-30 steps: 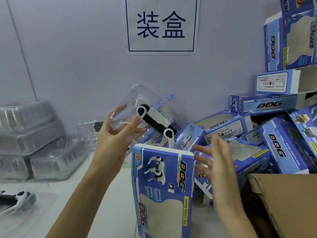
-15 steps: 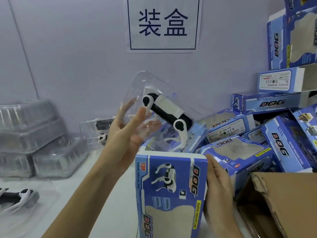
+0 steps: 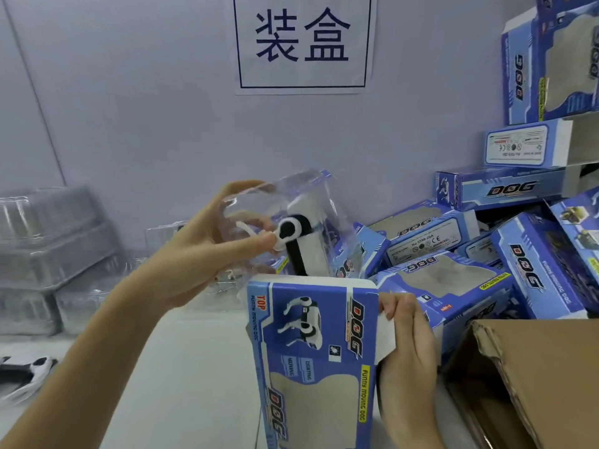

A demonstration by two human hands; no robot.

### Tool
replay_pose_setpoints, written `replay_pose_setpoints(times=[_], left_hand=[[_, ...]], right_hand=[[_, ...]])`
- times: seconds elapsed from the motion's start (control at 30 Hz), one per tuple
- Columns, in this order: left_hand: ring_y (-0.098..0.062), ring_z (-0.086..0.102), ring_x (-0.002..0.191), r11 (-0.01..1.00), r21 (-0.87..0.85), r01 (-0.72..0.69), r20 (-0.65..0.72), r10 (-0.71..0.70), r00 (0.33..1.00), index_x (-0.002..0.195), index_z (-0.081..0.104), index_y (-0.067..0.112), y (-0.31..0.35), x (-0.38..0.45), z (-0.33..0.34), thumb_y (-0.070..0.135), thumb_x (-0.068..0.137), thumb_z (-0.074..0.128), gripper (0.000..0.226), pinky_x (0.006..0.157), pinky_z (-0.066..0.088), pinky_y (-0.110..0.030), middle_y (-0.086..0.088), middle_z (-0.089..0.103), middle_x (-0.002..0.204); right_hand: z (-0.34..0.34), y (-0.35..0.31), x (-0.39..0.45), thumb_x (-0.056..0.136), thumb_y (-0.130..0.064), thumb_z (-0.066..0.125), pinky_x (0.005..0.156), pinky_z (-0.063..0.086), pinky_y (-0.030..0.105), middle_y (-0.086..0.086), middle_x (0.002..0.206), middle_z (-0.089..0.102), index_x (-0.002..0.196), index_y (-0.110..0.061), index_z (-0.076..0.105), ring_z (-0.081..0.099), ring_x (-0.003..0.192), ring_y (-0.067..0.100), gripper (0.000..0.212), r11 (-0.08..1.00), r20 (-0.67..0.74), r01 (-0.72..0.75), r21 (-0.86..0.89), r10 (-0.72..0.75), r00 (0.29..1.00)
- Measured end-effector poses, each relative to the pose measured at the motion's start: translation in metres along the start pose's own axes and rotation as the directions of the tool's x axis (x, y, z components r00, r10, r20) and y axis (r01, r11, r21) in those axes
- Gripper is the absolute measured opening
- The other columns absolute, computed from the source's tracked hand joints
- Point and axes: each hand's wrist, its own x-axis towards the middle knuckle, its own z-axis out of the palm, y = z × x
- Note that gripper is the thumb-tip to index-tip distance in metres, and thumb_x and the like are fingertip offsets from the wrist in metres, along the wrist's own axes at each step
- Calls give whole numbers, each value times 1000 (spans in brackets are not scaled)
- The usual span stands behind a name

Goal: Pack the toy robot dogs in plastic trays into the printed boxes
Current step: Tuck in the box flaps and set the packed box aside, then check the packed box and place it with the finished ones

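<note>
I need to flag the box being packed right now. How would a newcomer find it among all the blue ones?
Start at the wall sign and drop straight down to the table's near edge. The box there stands upright between both hands, the right hand holding its side flap. Unlike the blue boxes piled at right, a tray with a toy dog, held by the left hand, is entering its open top.

The tray [image 3: 275, 202] is clear glossy plastic; the toy dog [image 3: 299, 244] inside is smooth black-and-white plastic. The printed box [image 3: 311, 351] is glossy card, the carton [image 3: 534, 384] at right rough brown cardboard.
</note>
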Motion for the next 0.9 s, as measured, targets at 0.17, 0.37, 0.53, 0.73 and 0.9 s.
replay_pose_setpoints(times=[0.17,0.37,0.53,0.73,0.9], left_hand=[[-22,75,104,982,185,24,205,-63,977,143,53,31,6,0,11,24,85,85,67,84,61,-32,-9,67,134],[-27,69,119,988,125,90,106,-103,989,128,63,40,-13,-15,30,45,80,79,51,86,61,-34,5,68,129],[-39,70,117,987,-90,135,92,-126,988,122,67,30,-27,-33,46,83,68,74,77,93,60,-53,-9,67,131],[-3,76,98,994,-24,103,-177,-106,979,119,60,35,-64,-63,73,95,39,77,101,67,60,-17,23,77,106],[-10,67,121,979,203,-14,-178,51,983,115,70,58,-81,-71,61,74,61,88,60,67,63,-24,19,68,132]], right_hand=[[0,2,1,90,-59,47,84,57,39,2,96,71,70,-36,60,69,99,22,33,999,10,-43,8,43,999],[-4,-3,2,86,-63,47,74,63,47,-7,90,77,63,-55,63,78,92,22,29,992,13,-126,-22,126,992],[0,-4,3,93,-60,44,72,63,42,-18,82,74,65,-59,64,75,86,14,35,993,16,-117,-7,117,993],[-4,-1,5,96,-56,45,55,59,26,-12,80,70,66,-50,62,73,81,13,36,995,28,-104,4,104,994],[-3,-1,7,94,-54,46,50,56,23,-14,76,70,67,-46,64,73,74,6,34,994,39,-112,8,112,993]])
